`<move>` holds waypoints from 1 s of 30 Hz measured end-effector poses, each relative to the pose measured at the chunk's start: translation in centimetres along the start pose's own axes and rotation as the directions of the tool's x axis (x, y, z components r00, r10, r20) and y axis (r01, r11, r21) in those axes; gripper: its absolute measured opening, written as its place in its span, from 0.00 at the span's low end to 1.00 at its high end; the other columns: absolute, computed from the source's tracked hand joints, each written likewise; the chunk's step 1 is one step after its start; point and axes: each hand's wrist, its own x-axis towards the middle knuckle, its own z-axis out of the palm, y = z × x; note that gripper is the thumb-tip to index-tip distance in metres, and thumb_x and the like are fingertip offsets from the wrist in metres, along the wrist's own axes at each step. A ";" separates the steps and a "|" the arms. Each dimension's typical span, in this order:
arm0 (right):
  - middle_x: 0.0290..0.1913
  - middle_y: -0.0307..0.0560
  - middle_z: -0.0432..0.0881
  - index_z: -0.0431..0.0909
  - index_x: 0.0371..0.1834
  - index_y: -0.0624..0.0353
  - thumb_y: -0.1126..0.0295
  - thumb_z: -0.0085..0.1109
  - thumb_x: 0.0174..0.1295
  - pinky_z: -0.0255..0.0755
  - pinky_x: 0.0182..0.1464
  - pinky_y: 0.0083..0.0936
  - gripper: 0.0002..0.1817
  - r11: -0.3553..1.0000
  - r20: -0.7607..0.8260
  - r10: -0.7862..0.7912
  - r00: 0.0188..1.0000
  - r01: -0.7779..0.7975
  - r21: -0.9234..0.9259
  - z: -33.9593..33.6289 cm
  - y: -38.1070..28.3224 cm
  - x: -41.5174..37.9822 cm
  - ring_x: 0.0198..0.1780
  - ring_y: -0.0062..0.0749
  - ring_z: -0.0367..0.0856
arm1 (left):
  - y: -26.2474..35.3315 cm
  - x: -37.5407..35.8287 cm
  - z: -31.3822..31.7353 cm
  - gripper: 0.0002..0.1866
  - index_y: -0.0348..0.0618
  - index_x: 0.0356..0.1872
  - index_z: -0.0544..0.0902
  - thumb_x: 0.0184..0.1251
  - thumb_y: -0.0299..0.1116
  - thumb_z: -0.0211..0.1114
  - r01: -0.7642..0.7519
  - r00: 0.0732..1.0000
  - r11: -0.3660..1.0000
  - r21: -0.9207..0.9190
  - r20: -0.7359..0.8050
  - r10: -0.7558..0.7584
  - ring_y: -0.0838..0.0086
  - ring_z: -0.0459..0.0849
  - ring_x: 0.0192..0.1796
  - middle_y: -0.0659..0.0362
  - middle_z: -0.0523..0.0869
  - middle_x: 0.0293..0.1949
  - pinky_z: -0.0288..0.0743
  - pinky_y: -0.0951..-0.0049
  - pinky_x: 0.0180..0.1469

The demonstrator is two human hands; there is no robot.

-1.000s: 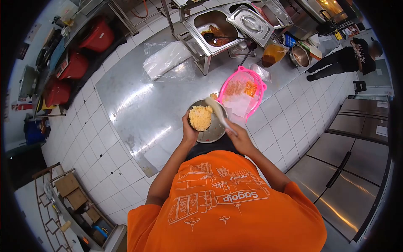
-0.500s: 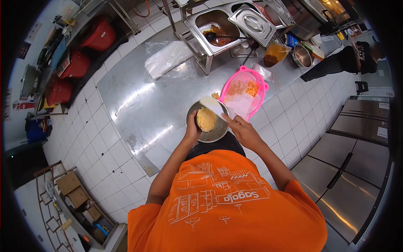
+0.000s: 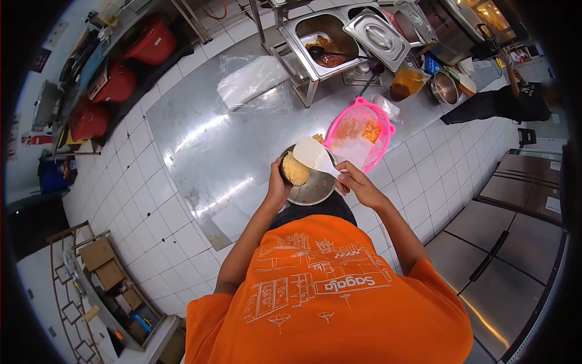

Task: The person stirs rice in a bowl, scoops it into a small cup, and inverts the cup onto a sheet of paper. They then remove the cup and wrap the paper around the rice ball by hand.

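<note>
My left hand (image 3: 278,183) is wrapped round a small dark bowl packed with yellowish rice (image 3: 296,170), tilted over a larger metal bowl (image 3: 313,193). Only a thin dark edge of the small bowl shows. In my right hand (image 3: 362,187) is the handle of a white rice paddle (image 3: 313,153), its flat blade at the upper right edge of the rice. Inside the metal bowl, a few small bits stick to the wall. Just beyond it lies a pink plastic basket (image 3: 388,141) holding shredded orange food and white paper.
A steel table (image 3: 200,158) spreads ahead, with plastic-wrapped white sheets (image 3: 251,82) on it. Behind stand food pans (image 3: 294,27) with a ladle and a loose lid (image 3: 379,37). A bag of brown liquid (image 3: 407,84) lies near a metal bowl (image 3: 445,88). Another person (image 3: 503,103) stands at right.
The paddle blade has shifted slightly and now shows more of its flat face beside the rice. My left hand has tipped the small bowl more. The camera view has shifted a little.
</note>
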 end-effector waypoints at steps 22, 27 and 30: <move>0.19 0.26 0.55 0.64 0.30 0.47 0.39 0.36 0.81 0.47 0.21 0.18 0.27 0.873 -0.005 0.248 0.969 -0.222 0.434 2.7 2.3 0.6 0.19 0.13 0.54 | -0.7 -0.3 -0.9 0.31 0.46 0.68 0.75 0.81 0.56 0.40 0.021 0.995 0.993 -0.118 0.100 -0.009 0.65 0.79 0.68 0.56 0.81 0.65 0.72 0.59 0.71; 0.20 0.27 0.56 0.64 0.30 0.48 0.42 0.38 0.82 0.47 0.20 0.17 0.26 0.939 -0.009 0.245 0.969 -0.235 0.253 4.4 2.0 1.7 0.19 0.14 0.52 | -1.1 0.0 -1.2 0.32 0.46 0.70 0.73 0.80 0.57 0.38 -0.033 0.999 0.998 -0.047 0.006 0.033 0.64 0.77 0.70 0.56 0.79 0.68 0.70 0.58 0.73; 0.28 0.40 0.75 0.75 0.53 0.55 0.51 0.47 0.81 0.69 0.34 0.29 0.18 0.954 -0.201 0.020 0.979 -0.079 -0.288 0.0 0.8 3.1 0.29 0.29 0.75 | -0.3 -0.8 -1.8 0.33 0.46 0.70 0.72 0.80 0.58 0.38 0.013 0.999 0.996 -0.083 -0.032 -0.015 0.64 0.76 0.71 0.55 0.78 0.69 0.68 0.58 0.74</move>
